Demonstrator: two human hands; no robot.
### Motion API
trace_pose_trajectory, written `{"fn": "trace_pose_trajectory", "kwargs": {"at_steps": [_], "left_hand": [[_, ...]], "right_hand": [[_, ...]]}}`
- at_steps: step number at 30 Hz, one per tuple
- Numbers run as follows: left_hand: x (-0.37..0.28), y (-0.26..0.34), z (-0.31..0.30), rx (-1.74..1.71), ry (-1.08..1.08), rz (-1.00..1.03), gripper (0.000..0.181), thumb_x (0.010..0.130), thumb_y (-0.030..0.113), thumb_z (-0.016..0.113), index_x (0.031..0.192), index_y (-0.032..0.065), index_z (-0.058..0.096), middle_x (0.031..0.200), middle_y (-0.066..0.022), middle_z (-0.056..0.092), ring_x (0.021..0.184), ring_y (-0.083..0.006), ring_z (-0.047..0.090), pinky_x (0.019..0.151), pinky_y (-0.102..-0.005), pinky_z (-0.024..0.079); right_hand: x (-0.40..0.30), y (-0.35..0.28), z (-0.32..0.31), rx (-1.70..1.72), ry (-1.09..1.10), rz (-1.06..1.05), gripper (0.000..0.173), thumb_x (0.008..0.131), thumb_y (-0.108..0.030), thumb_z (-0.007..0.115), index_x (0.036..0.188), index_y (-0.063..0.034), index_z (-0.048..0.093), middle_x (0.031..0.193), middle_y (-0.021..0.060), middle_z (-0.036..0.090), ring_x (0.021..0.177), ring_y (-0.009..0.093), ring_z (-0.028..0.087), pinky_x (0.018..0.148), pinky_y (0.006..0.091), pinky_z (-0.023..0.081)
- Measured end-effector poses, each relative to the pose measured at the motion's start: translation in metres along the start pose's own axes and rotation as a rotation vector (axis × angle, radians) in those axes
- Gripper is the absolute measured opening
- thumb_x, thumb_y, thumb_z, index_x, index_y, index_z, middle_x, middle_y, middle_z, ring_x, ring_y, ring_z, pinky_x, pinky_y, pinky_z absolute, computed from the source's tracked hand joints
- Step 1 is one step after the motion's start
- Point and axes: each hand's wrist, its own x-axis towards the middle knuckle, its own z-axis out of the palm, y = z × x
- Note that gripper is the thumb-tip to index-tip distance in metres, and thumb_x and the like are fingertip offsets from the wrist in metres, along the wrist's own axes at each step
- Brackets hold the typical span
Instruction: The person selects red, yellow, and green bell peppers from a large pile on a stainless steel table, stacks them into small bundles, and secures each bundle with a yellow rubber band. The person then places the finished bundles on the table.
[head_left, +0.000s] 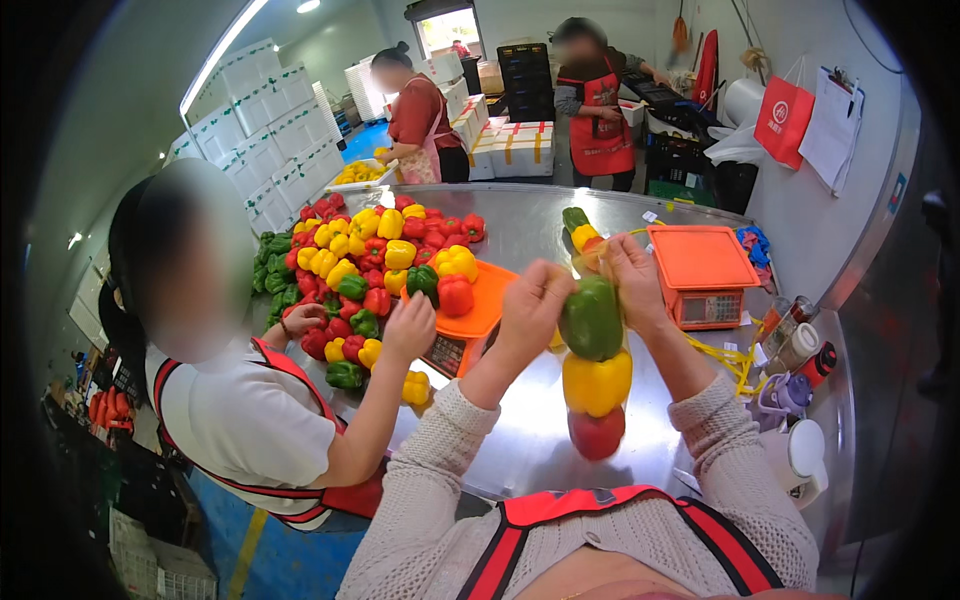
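A green bell pepper (592, 319), a yellow bell pepper (598, 384) and a red bell pepper (598, 435) hang in a column over the steel table (517, 427), in what looks like a thin clear bag. My left hand (534, 309) and my right hand (630, 276) pinch its gathered top from both sides; a blurred yellowish strip shows between the fingers. Behind my hands lies a similar row on the table, with a green pepper (575, 218) and a yellow pepper (583, 238) visible. Its near end is hidden.
A co-worker's hand (409, 326) is beside an orange scale (487, 300) bearing peppers, before a mixed pepper heap (360, 255). Right of me are another orange scale (705, 259), yellow straps (731, 364), bottles (795, 349) and a white jug (796, 454). Two people stand beyond.
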Motion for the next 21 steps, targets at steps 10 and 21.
{"fn": "trace_pose_trajectory", "kwargs": {"at_steps": [10,21], "left_hand": [[-0.055,0.035,0.016,0.605,-0.707,0.61,0.016,0.082,0.013,0.067,0.085,0.0093,0.052,0.075,-0.007,0.05,0.063,-0.0259,0.057,0.055,-0.0376,0.046],[-0.061,0.039,-0.003,0.748,-0.786,0.525,0.016,0.081,0.011,0.069,0.085,0.0098,0.053,0.075,-0.0056,0.049,0.074,-0.0216,0.057,0.072,-0.0357,0.047]], "right_hand": [[-0.075,-0.084,-0.027,-1.332,-0.69,-0.69,0.01,0.082,-0.008,0.063,0.08,-0.0094,0.054,0.071,0.0074,0.054,0.069,0.025,0.059,0.062,0.0335,0.046],[-0.103,-0.093,-0.025,-1.414,-0.752,-0.628,0.014,0.079,-0.013,0.068,0.083,-0.0105,0.055,0.072,0.0037,0.052,0.071,0.023,0.057,0.065,0.035,0.047]]}}
